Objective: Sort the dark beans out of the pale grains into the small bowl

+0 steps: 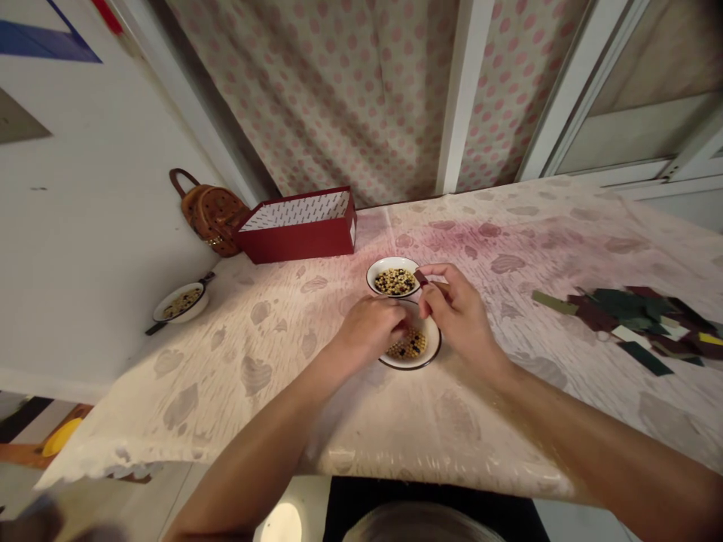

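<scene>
Grains [410,346], pale yellow mixed with dark, lodged in three bowls on the tabletop [339,421]. Stage, by judgement: under way. Done: grains stand in the bowls, both tones mingled in each. Open: one chip still in hand, not laid down; further remainder cannot be told. Item: left bowl [195,309], white, grains inside, a dark piece jutting from either side, well apart from both hands. Item: bag [212,214], brown, leaning by the wall. Item: box [299,239], red, open-topped, lining patterned, beside the bag. Item: left hand [373,327], over the left side of the near bowl, fingers curled down to the grains; tips hidden, so whether together, apart or clamped on a grain cannot be told. Item: far bowl [394,263], white, dark-rimmed, grains on its floor. Item: near bowl [432,337], same pattern, just in front of the far bowl, grains below the left fingers. Item: right hand [455,301], thumb and finger clamped on a chip [421,277], dark red, by the far bowl's right rim; far grains lie left of these fingers, apart. Item: strips [649,324], heaped, green, brown, yellow and white, well apart at right.
</scene>
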Motion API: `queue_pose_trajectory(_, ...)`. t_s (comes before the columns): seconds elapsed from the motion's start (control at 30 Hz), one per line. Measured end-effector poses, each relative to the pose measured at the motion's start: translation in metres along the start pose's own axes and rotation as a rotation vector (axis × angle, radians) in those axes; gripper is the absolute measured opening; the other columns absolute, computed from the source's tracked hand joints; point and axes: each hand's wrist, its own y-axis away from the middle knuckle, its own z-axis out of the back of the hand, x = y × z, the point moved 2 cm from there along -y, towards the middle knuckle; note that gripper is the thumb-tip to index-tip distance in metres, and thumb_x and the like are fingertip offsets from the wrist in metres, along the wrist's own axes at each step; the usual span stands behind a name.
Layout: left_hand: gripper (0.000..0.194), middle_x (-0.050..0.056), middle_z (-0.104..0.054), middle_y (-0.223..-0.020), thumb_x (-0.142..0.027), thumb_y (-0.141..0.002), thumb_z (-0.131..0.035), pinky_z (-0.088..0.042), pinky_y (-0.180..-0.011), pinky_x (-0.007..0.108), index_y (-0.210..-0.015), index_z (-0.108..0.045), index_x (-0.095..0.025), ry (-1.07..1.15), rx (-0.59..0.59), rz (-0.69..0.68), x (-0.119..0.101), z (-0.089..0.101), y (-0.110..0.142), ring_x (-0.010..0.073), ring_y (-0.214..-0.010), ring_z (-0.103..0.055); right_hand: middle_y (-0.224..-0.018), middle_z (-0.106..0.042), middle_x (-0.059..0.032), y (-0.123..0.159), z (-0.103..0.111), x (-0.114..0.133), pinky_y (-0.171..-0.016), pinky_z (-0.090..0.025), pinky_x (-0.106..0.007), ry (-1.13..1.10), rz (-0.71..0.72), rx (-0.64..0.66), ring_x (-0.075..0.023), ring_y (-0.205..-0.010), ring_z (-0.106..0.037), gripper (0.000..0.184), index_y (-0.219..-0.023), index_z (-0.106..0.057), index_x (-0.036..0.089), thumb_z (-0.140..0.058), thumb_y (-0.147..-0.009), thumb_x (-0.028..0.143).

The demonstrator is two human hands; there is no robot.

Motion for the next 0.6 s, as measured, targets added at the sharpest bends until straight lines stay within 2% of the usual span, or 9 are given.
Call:
queue_pose_trajectory(0.13,0.017,0.005,-0.072,-0.076,-0.006,-0.073,-0.065,-0.046,-0.083,0.038,-0.073,-0.072,-0.022,-0.244,0.032,-0.075,-0.0007,-0.0035,-0.0008,0.0235,-0.074,-0.062,-0.059,-0.055,0.0071,0.0005,-0.0002,0.0009,-0.056,-0.037,-0.028,0.008,0.007,0.006,-0.0127,-0.055,-0.053,0.02,-0.111,-0.057,0.023,-0.049,-0.092,0.021)
queue_pose_trajectory(0.23,0.016,0.005,-0.07,-0.073,-0.005,-0.072,-0.065,-0.047,-0.079,0.038,-0.069,-0.069,-0.021,-0.299,0.03,-0.097,-0.0025,-0.0044,-0.0004,0.0225,-0.069,-0.061,-0.06,-0.055,0.0071,0.0007,-0.0001,0.0014,-0.057,-0.038,-0.028,0.015,0.018,0.012,-0.0124,-0.055,-0.053,0.02,-0.111,-0.057,0.022,-0.049,-0.093,0.022)
queue_pose_trajectory(0.33,0.014,0.007,-0.07,-0.075,-0.006,-0.072,-0.065,-0.047,-0.078,0.039,-0.068,-0.067,-0.02,-0.351,0.057,-0.099,-0.0045,-0.0056,-0.0004,0.025,-0.071,-0.063,-0.059,-0.056,0.0072,0.0006,-0.0001,0.0015,-0.058,-0.038,-0.028,0.02,0.016,0.015,-0.0123,-0.055,-0.053,0.02,-0.111,-0.058,0.022,-0.049,-0.093,0.023)
queue_pose_trajectory(0.47,0.01,0.01,-0.073,-0.083,-0.011,-0.076,-0.064,-0.047,-0.081,0.042,-0.077,-0.07,-0.019,-0.412,0.113,-0.082,-0.0064,-0.0068,-0.0017,0.0295,-0.079,-0.067,-0.059,-0.056,0.0072,0.0007,-0.0006,0.0013,-0.058,-0.038,-0.027,0.023,0.003,0.021,-0.012,-0.055,-0.053,0.02,-0.111,-0.058,0.021,-0.049,-0.093,0.023)
queue_pose_trajectory(0.6,0.01,0.009,-0.074,-0.085,-0.013,-0.077,-0.064,-0.046,-0.078,0.039,-0.08,-0.07,-0.02,-0.437,0.123,-0.103,-0.008,-0.0065,-0.0025,0.0274,-0.079,-0.067,-0.058,-0.055,0.0073,0.0011,-0.0014,0.001,-0.055,-0.036,-0.027,0.01,-0.011,0.026,-0.0121,-0.053,-0.052,0.019,-0.111,-0.058,0.021,-0.049,-0.093,0.025)
